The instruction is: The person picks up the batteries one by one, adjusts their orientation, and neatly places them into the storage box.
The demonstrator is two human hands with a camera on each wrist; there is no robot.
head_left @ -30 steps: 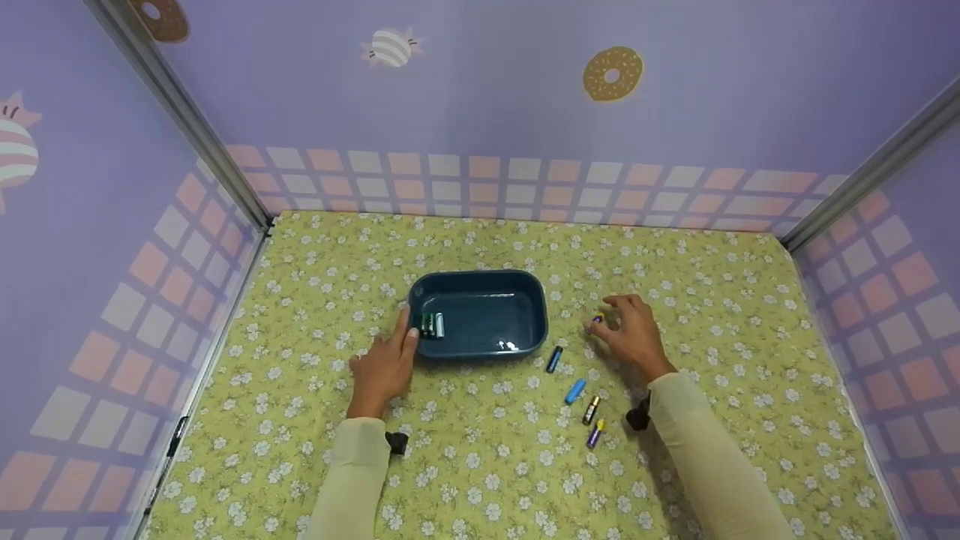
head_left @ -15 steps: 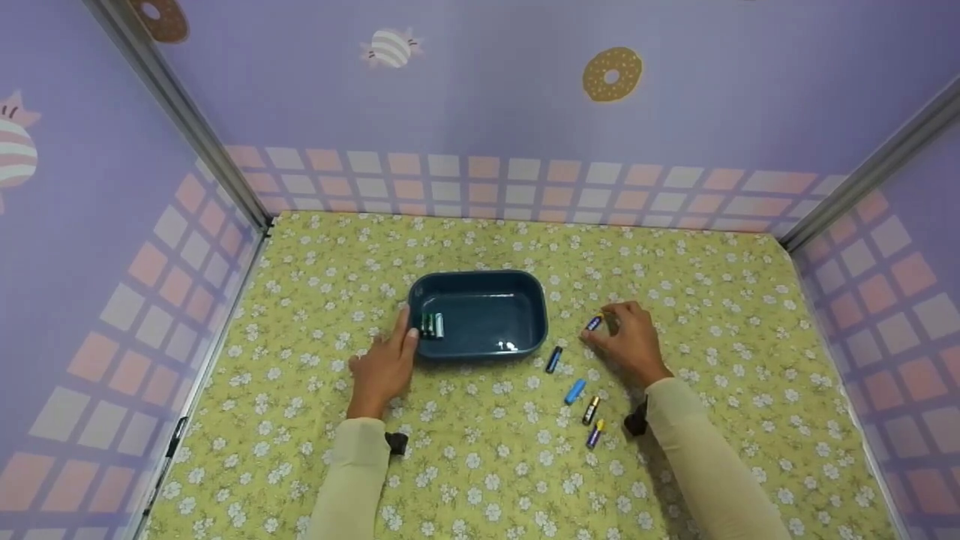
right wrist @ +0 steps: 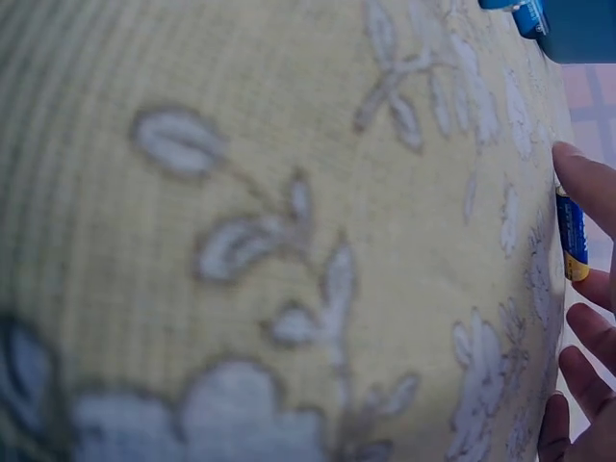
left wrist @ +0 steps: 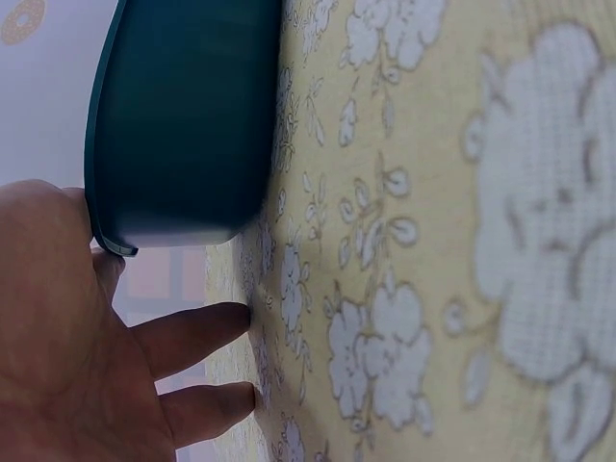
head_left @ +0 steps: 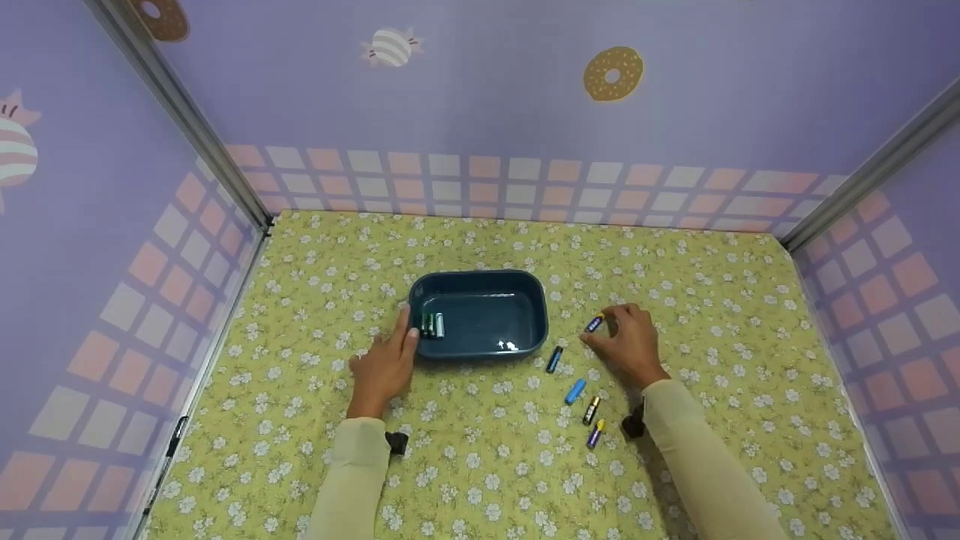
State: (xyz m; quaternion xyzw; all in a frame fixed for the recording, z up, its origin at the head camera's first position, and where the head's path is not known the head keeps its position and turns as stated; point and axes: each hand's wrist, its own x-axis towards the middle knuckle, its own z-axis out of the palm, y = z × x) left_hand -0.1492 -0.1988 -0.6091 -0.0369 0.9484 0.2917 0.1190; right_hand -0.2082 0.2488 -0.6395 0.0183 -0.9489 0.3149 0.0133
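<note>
My left hand (head_left: 383,367) grips the left rim of a dark teal rectangular basin (head_left: 480,282). In the left wrist view the rim lies between thumb and forefinger, the other fingers spread near the cloth. Several batteries (head_left: 440,325) stand side by side inside the basin at its left end. Right of the basin, my right hand (head_left: 630,343) pinches a dark blue battery with a yellow end (head_left: 594,323) between thumb and forefinger. That battery (right wrist: 572,235) also shows at the right edge of the right wrist view, at or just above the cloth.
A black-and-blue battery (head_left: 554,359), a light blue battery (head_left: 575,391), a black-and-gold battery (head_left: 591,409) and a purple-and-yellow battery (head_left: 595,434) lie in a slanting row on the flowered cloth (head_left: 465,435). Purple panels (head_left: 480,90) enclose the back and sides.
My right hand has taken the blue-and-yellow battery more plainly between thumb and forefinger and shifted slightly nearer me. The left hand and basin stay put.
</note>
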